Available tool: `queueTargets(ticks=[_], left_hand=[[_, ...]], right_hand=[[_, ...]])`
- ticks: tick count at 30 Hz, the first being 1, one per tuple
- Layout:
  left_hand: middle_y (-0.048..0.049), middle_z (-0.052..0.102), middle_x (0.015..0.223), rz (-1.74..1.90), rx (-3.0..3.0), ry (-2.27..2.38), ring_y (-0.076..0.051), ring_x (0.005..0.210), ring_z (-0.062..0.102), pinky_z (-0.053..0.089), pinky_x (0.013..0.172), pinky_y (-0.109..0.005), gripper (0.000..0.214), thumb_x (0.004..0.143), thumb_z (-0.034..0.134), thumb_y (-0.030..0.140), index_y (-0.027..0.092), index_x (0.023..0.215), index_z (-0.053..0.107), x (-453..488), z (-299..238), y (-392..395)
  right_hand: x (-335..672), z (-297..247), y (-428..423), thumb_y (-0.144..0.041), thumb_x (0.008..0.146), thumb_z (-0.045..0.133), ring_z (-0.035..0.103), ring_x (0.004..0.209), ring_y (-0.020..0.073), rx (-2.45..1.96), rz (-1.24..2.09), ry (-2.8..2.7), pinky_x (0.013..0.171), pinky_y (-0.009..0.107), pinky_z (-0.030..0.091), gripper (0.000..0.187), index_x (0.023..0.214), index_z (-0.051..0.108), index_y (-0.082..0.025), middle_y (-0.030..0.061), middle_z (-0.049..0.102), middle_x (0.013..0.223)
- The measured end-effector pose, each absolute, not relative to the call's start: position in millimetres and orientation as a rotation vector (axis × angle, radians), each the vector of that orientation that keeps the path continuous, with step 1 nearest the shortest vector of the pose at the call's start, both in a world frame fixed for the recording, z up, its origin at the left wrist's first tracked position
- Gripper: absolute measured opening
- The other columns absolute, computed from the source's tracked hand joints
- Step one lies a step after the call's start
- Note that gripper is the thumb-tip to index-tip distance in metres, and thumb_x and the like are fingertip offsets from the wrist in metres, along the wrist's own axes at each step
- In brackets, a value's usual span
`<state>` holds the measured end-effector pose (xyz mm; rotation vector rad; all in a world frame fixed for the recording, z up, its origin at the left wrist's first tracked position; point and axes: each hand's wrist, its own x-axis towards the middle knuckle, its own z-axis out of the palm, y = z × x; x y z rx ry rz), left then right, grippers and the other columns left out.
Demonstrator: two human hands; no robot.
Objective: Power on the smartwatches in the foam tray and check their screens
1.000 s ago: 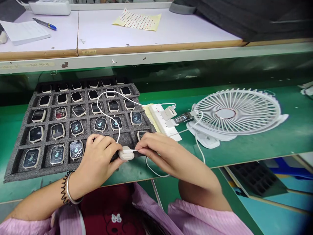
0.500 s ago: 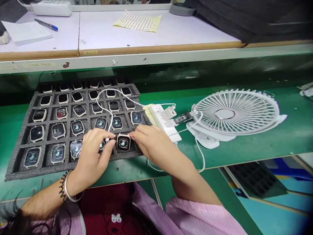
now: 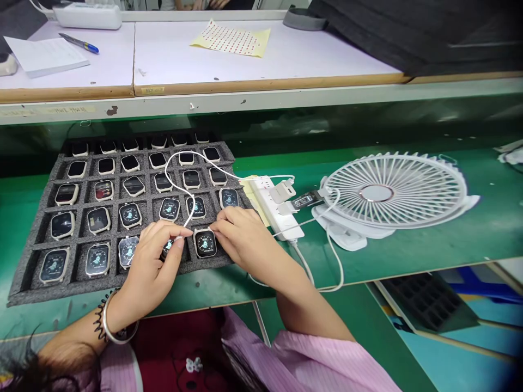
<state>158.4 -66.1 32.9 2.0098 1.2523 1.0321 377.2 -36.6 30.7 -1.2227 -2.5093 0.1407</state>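
My right hand (image 3: 251, 242) pinches the right edge of a smartwatch (image 3: 205, 243) with a lit dial and a blue-green figure. This watch is at the front right of a grey foam tray (image 3: 75, 269), face up. In my left hand (image 3: 153, 267) the end of a white charging cable (image 3: 188, 218) is pinched between thumb and fingers, just left of that watch. Whether the cable tip touches the watch cannot be made out. Under my left fingers another watch (image 3: 167, 247) is partly covered. Rows of similar watches fill the tray, some lit, others dark.
Right of the tray lies a white power strip (image 3: 281, 218) with plugs and a charger (image 3: 283, 190). Beyond it a white clip fan (image 3: 394, 190) lies on the green bench (image 3: 417, 250). A raised shelf (image 3: 171, 71) behind carries a pen (image 3: 79, 43), papers and a dotted yellow sheet (image 3: 232, 39).
The watch's dial now shows a brighter blue-green figure. Both hands have shifted slightly, keeping their holds on the cable and the watch.
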Motion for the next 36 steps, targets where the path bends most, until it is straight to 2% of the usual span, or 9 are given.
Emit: queueTargets(ticks=[6,13,19,27,36], left_hand=[[-0.0007,0.064,0.099,1.014,2.036,1.243,-0.016,0.097,0.057,0.042,0.088,-0.034,0.018,0.1,0.047,0.015,0.024,0.108,0.06,158.4,33.0,-65.2],[-0.0026,0.065,0.097,0.993,2.063,1.26,-0.019,0.095,0.058,0.042,0.087,-0.037,0.017,0.099,0.047,0.018,0.024,0.107,0.061,159.2,35.3,-66.2],[-0.0005,0.064,0.097,1.002,2.084,1.231,-0.017,0.096,0.057,0.04,0.088,-0.035,0.018,0.099,0.049,0.014,0.024,0.107,0.061,159.3,34.4,-66.1],[-0.0035,0.063,0.097,0.794,2.271,1.306,-0.02,0.089,0.052,0.037,0.083,-0.039,0.035,0.1,0.04,0.011,0.025,0.127,0.058,164.2,33.9,-66.1],[-0.0042,0.064,0.099,0.731,2.335,1.322,-0.021,0.089,0.05,0.035,0.083,-0.04,0.035,0.099,0.04,0.012,0.023,0.126,0.059,164.9,33.8,-67.3]], right_hand=[[379.8,22.4,-40.0,-0.016,0.1,0.046,0.054,0.086,0.0224,-1.185,0.259,-2.33,0.075,0.035,0.036,0.018,0.094,0.064,-0.017,0.0077,0.06,0.092],[379.6,23.0,-39.5,-0.017,0.099,0.048,0.054,0.085,0.0224,-1.2,0.305,-2.306,0.073,0.035,0.036,0.018,0.092,0.065,-0.019,0.0068,0.061,0.09],[380.7,21.6,-39.6,-0.017,0.099,0.047,0.053,0.085,0.0221,-1.199,0.325,-2.302,0.073,0.035,0.035,0.018,0.093,0.064,-0.018,0.0069,0.06,0.091],[380.9,21.7,-40.3,-0.015,0.099,0.05,0.053,0.085,0.0219,-1.184,0.322,-2.302,0.073,0.035,0.034,0.015,0.094,0.063,-0.018,0.0062,0.059,0.091],[381.4,21.8,-40.5,-0.014,0.098,0.051,0.054,0.086,0.022,-1.182,0.316,-2.3,0.073,0.035,0.035,0.014,0.093,0.063,-0.017,0.0062,0.059,0.091]])
